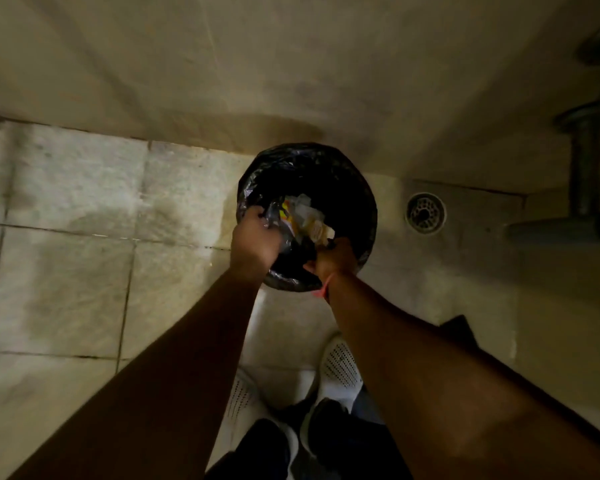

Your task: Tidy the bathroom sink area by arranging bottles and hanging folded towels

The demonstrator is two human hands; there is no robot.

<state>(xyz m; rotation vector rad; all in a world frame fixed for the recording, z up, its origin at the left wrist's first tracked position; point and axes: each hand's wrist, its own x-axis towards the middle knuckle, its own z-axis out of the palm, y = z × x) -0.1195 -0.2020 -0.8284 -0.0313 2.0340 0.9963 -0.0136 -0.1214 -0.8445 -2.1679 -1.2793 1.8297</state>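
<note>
I'm looking straight down at a round bin (pixel 307 216) in the middle of the frame, lined with a black bag (pixel 257 183) and standing on the tiled floor (pixel 66 237) against the wall. My left hand (pixel 253 233) is at the bin's left rim, fingers curled round a pinch of the bag's edge; my right hand (pixel 333 256) is at the lower rim, fingers clenched on the black plastic there too. I judge both grips sit on the liner so the bag can be gathered or lifted without touching the rubbish (pixel 305 216), a clump of pale and yellow wrappers lying inside just above my hands. A floor drain (pixel 425 213) sits right of the bin and grey pipes (pixel 582 168) run down the right edge, so I take it the sink is overhead. No bottles or towels show anywhere in view; they must be out of frame. My white shoes (pixel 340 368) are at the bottom centre.
</note>
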